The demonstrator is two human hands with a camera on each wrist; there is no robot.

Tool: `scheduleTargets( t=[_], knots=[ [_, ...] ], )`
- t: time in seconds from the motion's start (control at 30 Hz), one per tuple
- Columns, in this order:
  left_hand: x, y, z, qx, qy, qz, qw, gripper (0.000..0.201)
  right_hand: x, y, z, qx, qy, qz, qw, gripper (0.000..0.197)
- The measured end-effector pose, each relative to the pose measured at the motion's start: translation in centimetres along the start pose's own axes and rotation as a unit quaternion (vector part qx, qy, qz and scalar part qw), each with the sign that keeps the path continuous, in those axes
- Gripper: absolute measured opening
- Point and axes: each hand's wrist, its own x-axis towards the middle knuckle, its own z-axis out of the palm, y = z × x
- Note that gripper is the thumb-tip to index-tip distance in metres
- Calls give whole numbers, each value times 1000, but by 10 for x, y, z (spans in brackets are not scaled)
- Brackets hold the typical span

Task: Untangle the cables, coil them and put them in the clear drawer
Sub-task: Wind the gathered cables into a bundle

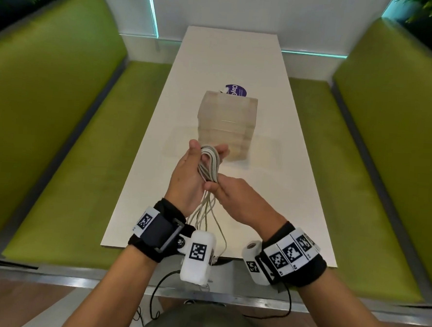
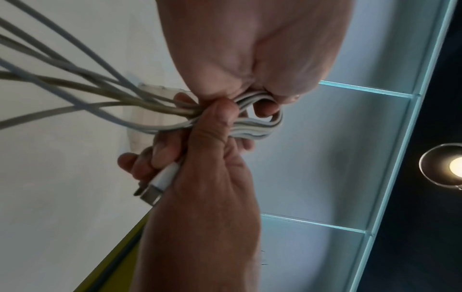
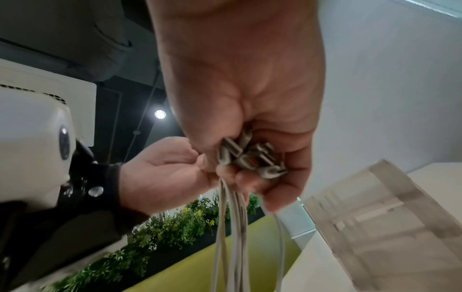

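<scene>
Several white and grey cables [image 1: 210, 164] are bunched into one loop above the white table [image 1: 271, 192]. My left hand [image 1: 187, 176] holds the top of the loop, its fingers [image 2: 265, 109] curled through it. My right hand [image 1: 235, 200] pinches the bundle lower down, thumb [image 2: 220, 118] across the strands. It also grips the plugs [image 3: 250, 158], and a white USB plug [image 2: 160, 180] sticks out of it. Loose strands [image 1: 206, 213] hang toward the table's near edge. The clear drawer unit [image 1: 227, 123] stands just beyond my hands, its drawers pushed in.
A purple round label [image 1: 236, 90] lies behind the drawer unit. Green benches [image 1: 58, 153] [image 1: 373, 185] run along both sides of the narrow table. A white wall closes the far end. The table's front edge [image 1: 141, 247] is under my wrists.
</scene>
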Motion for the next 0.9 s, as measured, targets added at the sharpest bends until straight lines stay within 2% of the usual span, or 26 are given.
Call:
scheduleTargets(
  t=[0.1,0.17,0.23,0.3,0.4,0.47,0.57,0.7,0.8,0.83,0.9],
  knots=[
    [-4,1,1,-7,25,-22,999,42,5,1,3,-65,-31,2,997,27],
    [-5,2,-1,-31,35,-28,998,35,8,4,4,-57,-43,-2,997,33],
    [-4,3,-2,-42,21,-28,998,38,7,7,8,20,-26,-20,999,30],
    [-1,4,-2,-34,-1,-25,999,43,3,10,16,151,-17,-28,988,23],
    [0,5,0,-18,-18,-51,998,42,-7,14,26,329,-53,-43,942,18],
    [0,5,-2,6,-41,-69,997,41,-8,17,29,379,-83,-38,921,22],
    [-3,6,-4,37,-83,-88,992,39,-9,22,31,415,-101,-36,904,28],
    [-5,7,-2,67,-116,-98,986,40,-12,25,36,427,-109,-41,897,34],
    [-4,7,-1,89,-123,-99,984,40,-13,27,37,405,-115,-53,905,54],
    [-4,7,-1,91,-125,-98,983,40,-13,28,36,395,-116,-53,910,55],
    [-3,6,0,93,-125,-93,983,40,-12,29,35,394,-116,-53,910,44]
  ],
)
